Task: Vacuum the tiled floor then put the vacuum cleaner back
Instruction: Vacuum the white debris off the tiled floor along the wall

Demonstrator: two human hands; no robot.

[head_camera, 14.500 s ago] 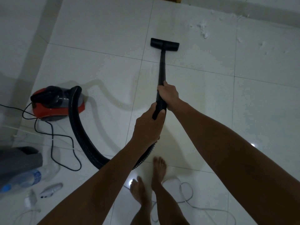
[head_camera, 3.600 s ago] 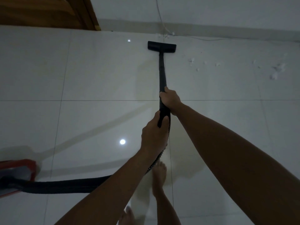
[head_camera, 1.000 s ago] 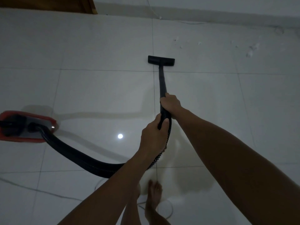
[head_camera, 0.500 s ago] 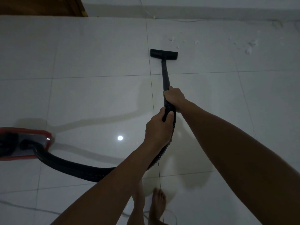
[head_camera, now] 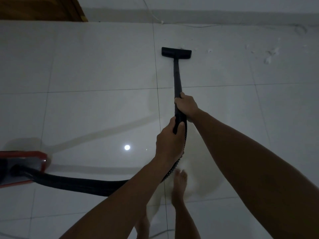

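Hiding behind forearms, hose point(head_camera: 82, 184) seemingly reaches wand point(head_camera: 177, 80).

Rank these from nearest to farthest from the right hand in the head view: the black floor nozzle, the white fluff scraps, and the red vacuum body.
1. Black floor nozzle: straight ahead of the right hand.
2. White fluff scraps: ahead, to the right.
3. Red vacuum body: far left edge.

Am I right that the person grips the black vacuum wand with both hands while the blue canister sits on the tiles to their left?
Not quite: the canister is red, not blue, as the head view shows. The rest holds: the left hand and right hand both grip the black wand, and the canister sits on the tiles to the person's left.
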